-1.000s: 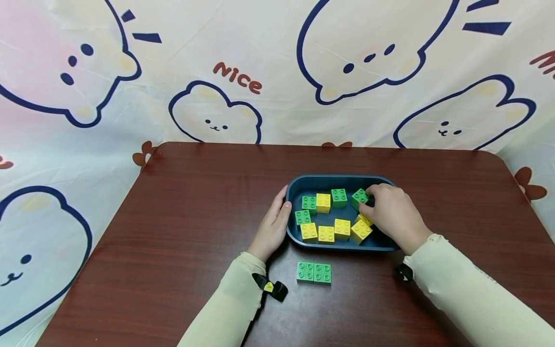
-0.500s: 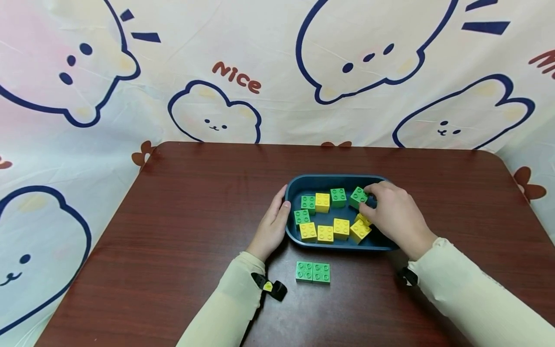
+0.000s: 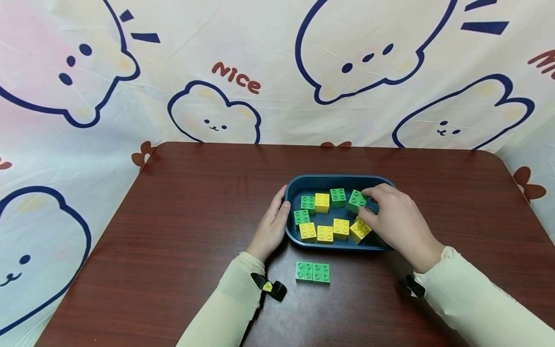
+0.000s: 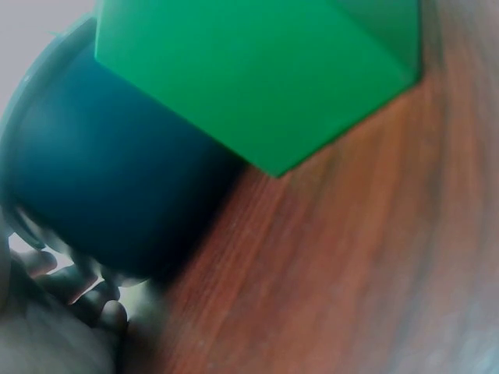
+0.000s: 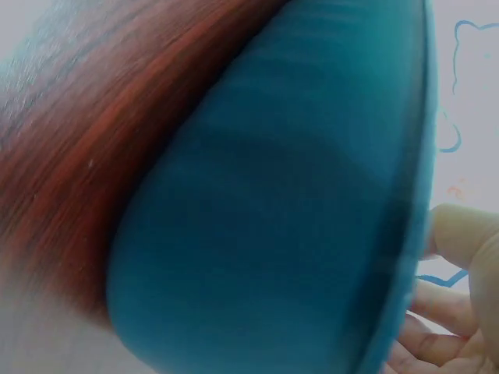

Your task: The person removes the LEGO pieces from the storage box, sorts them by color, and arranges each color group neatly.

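In the head view, a dark blue tray (image 3: 321, 246) on the table holds several green and yellow toy building blocks. My right hand (image 3: 401, 221) reaches over its right end, thumb and forefinger pinching a green building block (image 3: 356, 200). Just below that block lies a yellow building block (image 3: 360, 231). My left hand (image 3: 270, 229) rests against the tray's left end, fingers fairly straight along the outside. Two green building blocks (image 3: 312, 273) sit side by side in front of the tray. The left wrist view has one green block (image 4: 265, 86) close up. In the right wrist view, the tray wall (image 5: 265, 210) hides the held block.
The brown wooden table (image 3: 208, 202) extends to both sides. Behind it hangs a pale cloth (image 3: 277, 43) with cartoon bears. Inside the tray, yellow blocks (image 3: 324, 234) line the near side and another green block (image 3: 337, 197) lies toward the back.
My right hand has drawn slightly right and toward me, while the green block in its fingers has shifted a little left and turned. The left hand and tray look unmoved.
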Action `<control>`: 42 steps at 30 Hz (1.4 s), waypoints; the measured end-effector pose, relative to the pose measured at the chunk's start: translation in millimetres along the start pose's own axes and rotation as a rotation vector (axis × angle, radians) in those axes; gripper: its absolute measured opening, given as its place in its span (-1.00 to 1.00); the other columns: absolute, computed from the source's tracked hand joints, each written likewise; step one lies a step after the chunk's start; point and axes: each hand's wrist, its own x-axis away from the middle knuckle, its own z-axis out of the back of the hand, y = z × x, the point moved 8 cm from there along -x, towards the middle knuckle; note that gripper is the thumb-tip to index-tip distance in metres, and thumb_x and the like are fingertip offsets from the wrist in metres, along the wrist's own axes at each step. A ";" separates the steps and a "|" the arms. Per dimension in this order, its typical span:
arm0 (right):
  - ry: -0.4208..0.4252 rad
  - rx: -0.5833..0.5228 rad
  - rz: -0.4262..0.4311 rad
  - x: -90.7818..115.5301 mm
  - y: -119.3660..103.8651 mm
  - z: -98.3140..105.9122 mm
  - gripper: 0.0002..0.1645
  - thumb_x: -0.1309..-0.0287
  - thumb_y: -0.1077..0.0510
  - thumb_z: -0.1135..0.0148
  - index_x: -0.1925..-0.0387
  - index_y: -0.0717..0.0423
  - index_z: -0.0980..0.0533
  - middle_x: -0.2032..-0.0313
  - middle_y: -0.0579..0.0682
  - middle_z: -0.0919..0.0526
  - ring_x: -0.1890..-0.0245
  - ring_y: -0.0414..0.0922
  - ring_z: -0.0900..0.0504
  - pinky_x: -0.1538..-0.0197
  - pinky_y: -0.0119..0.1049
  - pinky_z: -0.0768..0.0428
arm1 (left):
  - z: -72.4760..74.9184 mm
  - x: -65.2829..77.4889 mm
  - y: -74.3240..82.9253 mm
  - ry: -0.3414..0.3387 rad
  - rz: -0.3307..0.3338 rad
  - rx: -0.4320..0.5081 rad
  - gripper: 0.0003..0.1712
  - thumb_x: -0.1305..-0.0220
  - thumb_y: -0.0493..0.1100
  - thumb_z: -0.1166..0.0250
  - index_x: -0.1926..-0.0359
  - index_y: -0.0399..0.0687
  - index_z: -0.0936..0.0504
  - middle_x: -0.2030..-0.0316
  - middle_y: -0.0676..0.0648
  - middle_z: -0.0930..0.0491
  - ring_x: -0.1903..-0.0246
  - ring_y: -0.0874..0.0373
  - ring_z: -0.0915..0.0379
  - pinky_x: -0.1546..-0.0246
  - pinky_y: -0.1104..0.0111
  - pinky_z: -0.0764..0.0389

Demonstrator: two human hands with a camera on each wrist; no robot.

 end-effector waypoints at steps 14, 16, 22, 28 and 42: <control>0.064 -0.034 0.075 24.3 -26.2 22.1 -0.58 0.02 0.06 -0.36 0.09 0.13 -0.58 0.15 0.00 -0.60 0.28 -0.06 -0.59 0.28 -0.08 -0.61 | 0.2 0.2 2.2 0.003 -0.004 0.005 -0.40 -0.43 0.19 0.18 -0.43 0.26 -0.04 -0.35 0.24 -0.08 -0.33 0.31 0.07 -0.32 0.13 -0.02; 0.078 -0.035 0.093 28.4 -30.9 24.9 -0.59 0.04 0.06 -0.37 0.11 0.12 -0.59 0.16 -0.01 -0.60 0.29 -0.08 -0.59 0.30 -0.10 -0.62 | 0.2 0.4 2.3 -0.001 -0.003 0.008 -0.40 -0.43 0.20 0.18 -0.43 0.28 -0.04 -0.35 0.24 -0.08 -0.33 0.31 0.07 -0.32 0.13 -0.02; 0.117 -0.041 0.133 40.9 -41.9 30.4 -0.60 0.11 0.07 -0.40 0.15 0.09 -0.60 0.18 -0.05 -0.60 0.29 -0.13 -0.60 0.31 -0.13 -0.62 | 0.3 0.1 1.6 -0.017 0.010 0.011 -0.41 -0.44 0.17 0.19 -0.43 0.29 -0.02 -0.36 0.22 -0.06 -0.33 0.31 0.08 -0.32 0.14 -0.02; 0.144 -0.029 0.171 53.1 -51.9 33.1 -0.59 0.20 0.08 -0.43 0.19 0.07 -0.62 0.20 -0.09 -0.60 0.35 -0.21 -0.58 0.37 -0.22 -0.61 | -0.3 -1.5 -0.5 -0.037 0.045 0.017 -0.43 -0.48 0.01 0.18 -0.44 0.15 0.00 -0.39 0.10 -0.04 -0.35 0.22 0.10 -0.33 0.13 0.01; 0.125 -0.040 0.224 77.8 -62.8 23.7 -0.60 0.24 0.11 -0.42 0.22 0.01 -0.62 0.22 -0.20 -0.58 0.30 -0.30 -0.55 0.34 -0.31 -0.60 | 0.2 1.4 0.6 -0.003 0.013 0.011 -0.42 -0.43 0.19 0.19 -0.42 0.32 -0.04 -0.35 0.25 -0.08 -0.33 0.32 0.07 -0.32 0.13 -0.02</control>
